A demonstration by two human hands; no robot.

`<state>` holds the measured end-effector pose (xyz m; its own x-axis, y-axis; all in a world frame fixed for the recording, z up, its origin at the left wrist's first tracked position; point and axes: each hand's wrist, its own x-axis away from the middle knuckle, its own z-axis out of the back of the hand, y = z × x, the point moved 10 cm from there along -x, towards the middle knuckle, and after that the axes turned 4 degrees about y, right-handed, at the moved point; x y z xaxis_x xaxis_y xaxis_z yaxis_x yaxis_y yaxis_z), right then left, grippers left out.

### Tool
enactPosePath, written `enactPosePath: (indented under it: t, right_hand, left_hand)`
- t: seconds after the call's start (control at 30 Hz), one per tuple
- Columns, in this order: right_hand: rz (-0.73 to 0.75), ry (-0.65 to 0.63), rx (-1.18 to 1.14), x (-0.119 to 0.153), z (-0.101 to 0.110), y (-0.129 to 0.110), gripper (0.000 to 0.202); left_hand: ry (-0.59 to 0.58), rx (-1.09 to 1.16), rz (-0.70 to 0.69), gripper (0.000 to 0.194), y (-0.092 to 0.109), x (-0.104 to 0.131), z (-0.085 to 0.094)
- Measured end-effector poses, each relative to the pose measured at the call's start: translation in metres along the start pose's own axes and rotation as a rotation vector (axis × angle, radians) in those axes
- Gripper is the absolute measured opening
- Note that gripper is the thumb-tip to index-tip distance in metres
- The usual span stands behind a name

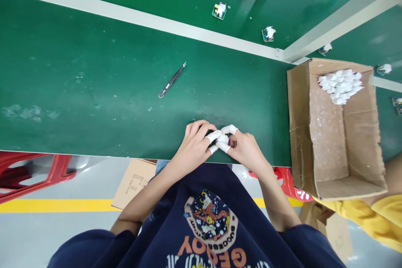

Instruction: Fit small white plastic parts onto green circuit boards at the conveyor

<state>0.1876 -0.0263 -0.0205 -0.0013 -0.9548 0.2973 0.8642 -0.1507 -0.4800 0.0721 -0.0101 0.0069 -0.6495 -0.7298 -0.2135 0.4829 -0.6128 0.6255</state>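
Both left hand [196, 142] and right hand [247, 146], nearly closed, pinch a white-topped assembly [223, 139] between them; likely light, fragile: grip edges.

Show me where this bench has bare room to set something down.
Widest: left of the tweezers, between the metal strip and the bench's front edge, white smudges aside. Another patch lies between the tweezers and the cardboard box, along the strip. Crowded: near the front edge, where left hand and right hand pinch a small white piece.
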Motion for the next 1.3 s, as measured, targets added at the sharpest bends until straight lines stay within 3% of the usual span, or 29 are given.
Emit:
enactPosePath:
  t: [0.13, 0.27, 0.53, 0.87, 0.97, 1.07, 1.3]
  right_hand:
    - [-0.01, -0.147, -0.361, 0.002, -0.007, 0.008, 0.04]
    - [-0.107, -0.291, -0.713, 0.002, -0.016, 0.014, 0.037]
    - [-0.178, -0.27, -0.651, -0.005, -0.017, 0.012, 0.019]
    - [-0.109, -0.317, -0.745, -0.001, -0.018, 0.019, 0.035]
    - [-0.094, -0.298, -0.776, 0.0, -0.018, 0.02, 0.038]
    - [-0.084, -0.301, -0.796, 0.001, -0.018, 0.019, 0.043]
    - [-0.091, -0.311, -0.822, 0.001, -0.017, 0.019, 0.045]
  left_hand:
    - [0.054, -0.039, -0.058, 0.016, 0.009, 0.001, 0.0]
    - [0.069, -0.053, -0.045, 0.016, 0.009, 0.001, 0.001]
    - [0.009, -0.009, 0.047, 0.023, -0.001, -0.001, -0.004]
    - [0.005, 0.011, 0.06, 0.03, -0.004, -0.003, -0.004]
    - [0.042, 0.0, 0.004, 0.031, 0.001, -0.003, 0.0]
    - [0.073, -0.07, -0.098, 0.019, 0.013, 0.0, 0.003]
    - [-0.015, -0.201, -0.14, 0.022, 0.019, 0.004, -0.002]
